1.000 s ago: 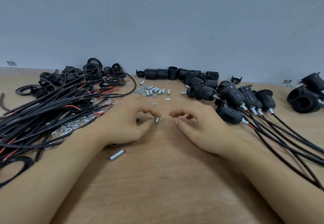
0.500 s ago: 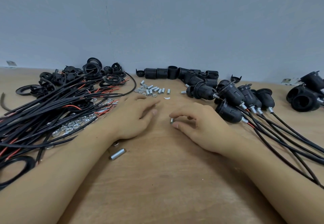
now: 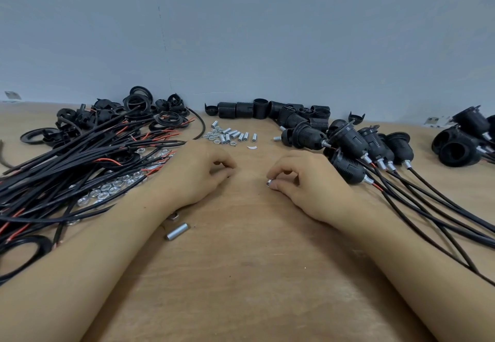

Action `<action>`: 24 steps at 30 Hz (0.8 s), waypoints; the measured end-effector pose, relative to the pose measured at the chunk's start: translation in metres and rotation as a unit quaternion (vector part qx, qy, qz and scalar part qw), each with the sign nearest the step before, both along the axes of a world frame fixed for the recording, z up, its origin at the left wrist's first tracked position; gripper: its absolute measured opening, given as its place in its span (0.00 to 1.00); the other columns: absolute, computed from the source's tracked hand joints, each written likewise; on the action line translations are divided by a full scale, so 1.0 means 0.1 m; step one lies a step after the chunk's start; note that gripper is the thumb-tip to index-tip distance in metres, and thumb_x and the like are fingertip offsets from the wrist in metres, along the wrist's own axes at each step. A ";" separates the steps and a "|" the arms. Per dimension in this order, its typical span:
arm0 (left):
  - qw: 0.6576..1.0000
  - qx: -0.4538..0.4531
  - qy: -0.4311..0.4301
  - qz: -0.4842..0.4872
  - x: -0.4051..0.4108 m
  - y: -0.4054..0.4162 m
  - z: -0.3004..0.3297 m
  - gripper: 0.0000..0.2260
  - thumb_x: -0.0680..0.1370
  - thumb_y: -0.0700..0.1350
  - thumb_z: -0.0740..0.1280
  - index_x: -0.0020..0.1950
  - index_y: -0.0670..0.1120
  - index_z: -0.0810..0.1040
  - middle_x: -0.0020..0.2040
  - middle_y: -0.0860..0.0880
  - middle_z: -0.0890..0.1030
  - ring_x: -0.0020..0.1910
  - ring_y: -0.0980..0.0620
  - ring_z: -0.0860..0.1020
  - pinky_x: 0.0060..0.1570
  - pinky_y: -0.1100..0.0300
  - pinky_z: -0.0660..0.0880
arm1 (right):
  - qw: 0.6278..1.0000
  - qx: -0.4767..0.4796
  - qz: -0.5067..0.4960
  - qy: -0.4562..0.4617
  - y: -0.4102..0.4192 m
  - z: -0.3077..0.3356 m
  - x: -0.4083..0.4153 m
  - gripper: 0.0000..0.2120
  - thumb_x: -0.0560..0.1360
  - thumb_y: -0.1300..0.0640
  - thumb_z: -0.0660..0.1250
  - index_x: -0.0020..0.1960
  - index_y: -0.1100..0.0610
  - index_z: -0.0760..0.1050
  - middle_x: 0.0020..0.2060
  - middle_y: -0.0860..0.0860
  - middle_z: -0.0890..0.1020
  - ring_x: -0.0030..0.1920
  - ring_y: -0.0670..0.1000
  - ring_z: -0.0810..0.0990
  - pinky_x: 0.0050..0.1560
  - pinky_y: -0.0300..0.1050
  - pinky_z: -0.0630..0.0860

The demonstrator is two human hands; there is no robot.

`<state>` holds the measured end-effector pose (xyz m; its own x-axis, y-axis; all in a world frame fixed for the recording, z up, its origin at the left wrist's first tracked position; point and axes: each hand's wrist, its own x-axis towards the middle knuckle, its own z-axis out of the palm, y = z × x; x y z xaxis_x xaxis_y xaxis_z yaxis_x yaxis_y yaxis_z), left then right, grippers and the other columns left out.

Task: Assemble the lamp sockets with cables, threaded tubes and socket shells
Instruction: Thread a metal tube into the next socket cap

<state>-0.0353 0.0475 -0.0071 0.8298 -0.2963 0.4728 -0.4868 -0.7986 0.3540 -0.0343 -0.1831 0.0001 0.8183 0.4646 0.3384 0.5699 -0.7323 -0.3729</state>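
My right hand [image 3: 313, 183] pinches a short silver threaded tube [image 3: 269, 183] between thumb and forefinger, just above the wooden table [image 3: 241, 274]. My left hand [image 3: 195, 172] lies a little to the left, its fingertips curled against the thumb on a small nut that is almost wholly hidden. Loose threaded tubes and nuts [image 3: 230, 136] lie just beyond both hands. Black cables with red cores [image 3: 80, 170] are piled at the left, over a scatter of hex nuts [image 3: 107, 194]. Black socket shells [image 3: 241, 110] line the wall.
Several assembled sockets with cables [image 3: 353, 143] lie close to my right hand, their cables running to the lower right. More sockets [image 3: 460, 146] sit far right. Black rings and caps [image 3: 166, 120] are at the back left. A longer tube [image 3: 176, 231] and a nut [image 3: 174, 216] lie by my left wrist.
The short tube passed from my left hand to my right. My left hand reached forward to a loose nut, then curled its fingers over it and drew back.
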 end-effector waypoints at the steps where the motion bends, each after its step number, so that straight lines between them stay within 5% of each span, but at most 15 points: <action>1: 1.000 -0.011 -0.006 0.009 -0.01 -0.01 0.00 0.04 0.75 0.41 0.73 0.48 0.46 0.86 0.44 0.53 0.84 0.46 0.54 0.79 0.53 0.55 0.75 | 1.000 -0.004 0.000 0.004 0.00 0.00 0.00 0.06 0.75 0.52 0.72 0.51 0.50 0.83 0.47 0.44 0.81 0.50 0.47 0.76 0.53 0.51 0.75; 6: 0.987 -0.115 -0.109 0.011 -0.11 -0.11 0.08 0.07 0.72 0.34 0.74 0.47 0.42 0.86 0.39 0.50 0.84 0.40 0.57 0.80 0.46 0.67 0.74 | 0.999 -0.030 -0.011 -0.007 -0.01 0.00 0.01 0.07 0.77 0.50 0.69 0.52 0.49 0.83 0.46 0.44 0.77 0.51 0.46 0.74 0.53 0.51 0.75; 9: 0.976 -0.182 -0.117 0.005 -0.17 -0.19 0.08 0.07 0.72 0.35 0.74 0.47 0.45 0.86 0.37 0.51 0.84 0.39 0.56 0.81 0.44 0.62 0.77 | 0.998 -0.047 -0.018 -0.022 -0.02 0.00 0.01 0.05 0.77 0.50 0.68 0.48 0.51 0.81 0.43 0.41 0.75 0.45 0.43 0.72 0.50 0.48 0.75; 13: 0.940 -0.340 0.009 -0.030 -0.21 -0.30 0.07 0.08 0.73 0.33 0.74 0.47 0.44 0.85 0.37 0.50 0.85 0.37 0.55 0.83 0.37 0.61 0.78 | 0.985 0.167 -0.010 0.042 0.00 0.02 -0.01 0.02 0.76 0.55 0.71 0.47 0.52 0.79 0.37 0.44 0.81 0.37 0.44 0.78 0.41 0.37 0.75; 17: 0.903 -0.414 0.084 -0.081 -0.23 -0.38 0.06 0.07 0.73 0.33 0.74 0.48 0.41 0.85 0.42 0.44 0.86 0.43 0.48 0.85 0.41 0.64 0.78 | 0.921 0.366 0.050 0.122 0.03 0.10 -0.06 0.08 0.74 0.65 0.72 0.46 0.53 0.81 0.36 0.51 0.85 0.37 0.48 0.84 0.42 0.43 0.81; 21: 0.891 -0.433 0.097 -0.096 -0.26 -0.39 0.07 0.06 0.73 0.36 0.75 0.50 0.42 0.85 0.45 0.46 0.87 0.48 0.44 0.85 0.51 0.55 0.81 | 0.894 0.421 0.084 0.130 0.02 0.15 -0.09 0.08 0.72 0.67 0.74 0.45 0.55 0.82 0.37 0.52 0.86 0.37 0.49 0.85 0.42 0.36 0.79; 24: 0.886 -0.443 0.102 -0.093 -0.26 -0.39 0.07 0.06 0.74 0.37 0.74 0.50 0.41 0.85 0.44 0.46 0.87 0.47 0.48 0.85 0.46 0.63 0.78 | 0.897 0.416 0.094 0.114 0.06 0.14 -0.11 0.08 0.72 0.68 0.73 0.44 0.55 0.83 0.37 0.56 0.85 0.37 0.50 0.83 0.43 0.39 0.80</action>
